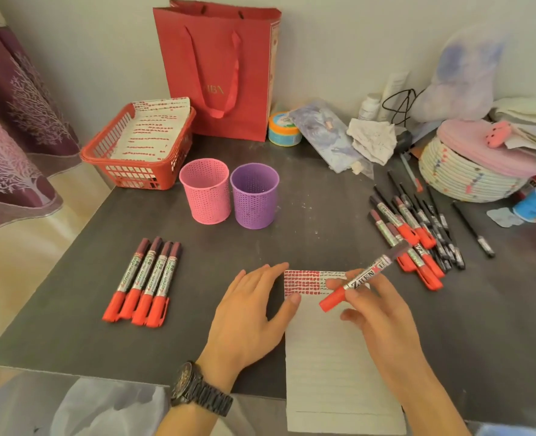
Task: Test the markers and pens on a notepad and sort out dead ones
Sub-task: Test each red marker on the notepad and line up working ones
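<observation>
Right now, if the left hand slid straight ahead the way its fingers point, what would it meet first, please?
The left hand lies flat, its fingers aimed away and slightly right. It would probably pass just right of the purple cup and first meet the patterned pouch near the wall, though depth is hard to judge here.

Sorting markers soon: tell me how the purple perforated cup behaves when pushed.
The purple perforated cup looks thin-walled with nothing visible inside, so probably light and easily slid. Standing upright, a high push might tip it; round, it would likely roll.

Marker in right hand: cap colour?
Red. The marker in the right hand has a red cap; clearest in the head view.
</observation>
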